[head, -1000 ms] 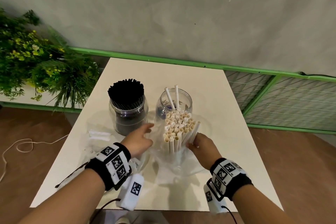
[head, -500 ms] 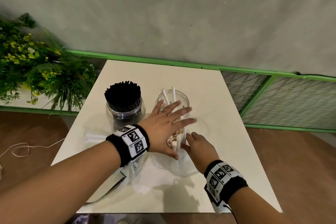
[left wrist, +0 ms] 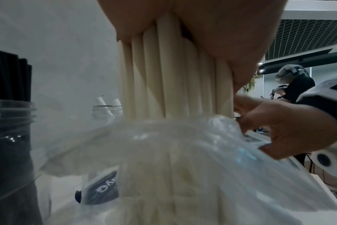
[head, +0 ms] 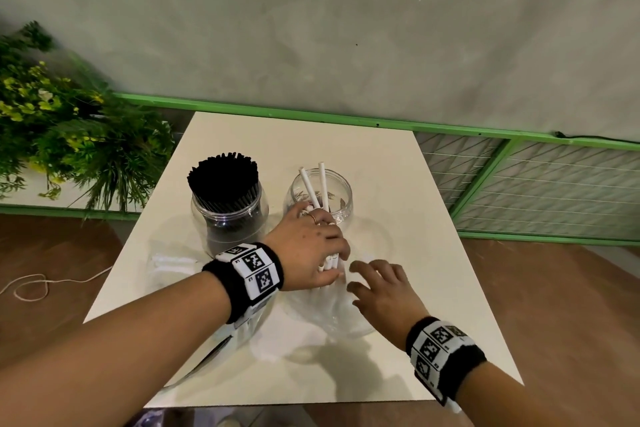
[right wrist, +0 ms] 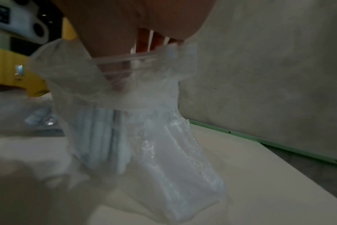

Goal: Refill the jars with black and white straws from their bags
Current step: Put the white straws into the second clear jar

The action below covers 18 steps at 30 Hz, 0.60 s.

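Note:
My left hand [head: 311,250] reaches from above and grips a bundle of white straws [left wrist: 173,76] that stands upright in a clear plastic bag [head: 339,315] on the table. My right hand [head: 377,291] is just right of the bundle, its fingers curled on the bag's rim [right wrist: 125,59]. Behind stands a clear jar [head: 317,194] holding two white straws [head: 311,189]. Left of it a second jar [head: 230,218] is packed with black straws [head: 223,180]. The left hand hides the bundle's top ends.
The white table [head: 415,218] has a crumpled clear bag [head: 173,263] at its left edge. A leafy plant [head: 69,135] stands to the left, a green rail and mesh fence [head: 519,184] behind and to the right. A cord [head: 34,284] lies on the floor.
My left hand swung over from beside the black-straw jar, spread above the white straws, then closed round the bundle. My right hand shifted slightly right, off the straws.

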Each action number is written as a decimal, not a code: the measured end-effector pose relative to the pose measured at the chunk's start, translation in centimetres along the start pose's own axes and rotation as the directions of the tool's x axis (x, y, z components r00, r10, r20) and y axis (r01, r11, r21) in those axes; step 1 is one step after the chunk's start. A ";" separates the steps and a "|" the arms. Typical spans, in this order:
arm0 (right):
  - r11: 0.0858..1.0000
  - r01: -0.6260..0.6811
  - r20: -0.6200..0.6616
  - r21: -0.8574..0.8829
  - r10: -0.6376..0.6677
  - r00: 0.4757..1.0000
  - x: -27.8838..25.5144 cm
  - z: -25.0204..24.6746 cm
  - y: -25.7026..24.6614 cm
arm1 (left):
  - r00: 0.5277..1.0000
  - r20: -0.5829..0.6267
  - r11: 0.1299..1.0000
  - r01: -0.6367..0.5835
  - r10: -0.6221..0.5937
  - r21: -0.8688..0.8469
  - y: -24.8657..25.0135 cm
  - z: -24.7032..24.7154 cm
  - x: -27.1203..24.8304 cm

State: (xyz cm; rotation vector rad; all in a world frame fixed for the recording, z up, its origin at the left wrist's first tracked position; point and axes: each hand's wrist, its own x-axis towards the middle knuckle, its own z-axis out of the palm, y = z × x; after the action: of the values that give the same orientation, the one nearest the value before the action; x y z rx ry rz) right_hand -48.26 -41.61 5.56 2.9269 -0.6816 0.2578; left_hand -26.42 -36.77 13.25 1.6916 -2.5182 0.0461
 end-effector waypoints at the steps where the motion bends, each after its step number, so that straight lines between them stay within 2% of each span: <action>1: 0.998 0.047 0.033 -0.029 -0.046 0.998 -0.1 0.3 0.2 | 1.000 0.004 1.000 0.004 -0.004 -0.001 0.1 0.0 0.1; 4: 0.993 0.112 0.111 -0.044 -0.106 0.988 0.2 0.6 0.7 | 0.999 0.028 1.000 0.018 -0.019 0.002 0.2 0.1 0.2; 7: 0.998 0.052 0.156 0.048 -0.058 0.986 0.6 0.3 0.6 | 0.999 0.043 0.999 0.032 -0.032 0.006 0.2 0.0 0.2; 11: 0.996 -0.032 0.079 0.082 0.026 0.997 1.2 0.8 0.8 | 0.998 0.042 0.999 0.050 -0.050 0.002 0.4 -0.1 0.1; 14: 0.995 0.075 0.045 0.065 -0.078 0.996 -0.4 1.2 1.3 | 0.997 0.046 0.998 0.055 -0.055 -0.008 0.3 -0.1 0.2; 16: 0.983 0.089 0.143 0.161 -0.112 0.983 -2.4 1.6 1.4 | 0.997 0.055 0.999 0.051 -0.050 -0.006 0.3 -0.1 0.4; 18: 0.964 -0.011 0.329 0.264 -0.080 0.941 -3.3 1.7 1.3 | 0.998 0.055 0.999 0.044 -0.043 -0.004 0.4 -0.2 0.5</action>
State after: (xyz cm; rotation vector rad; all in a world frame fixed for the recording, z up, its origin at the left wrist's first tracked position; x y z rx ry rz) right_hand -51.47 -41.63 3.34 3.2746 -0.6819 -0.1802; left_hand -26.93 -37.11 13.48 1.7689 -2.5164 -0.0105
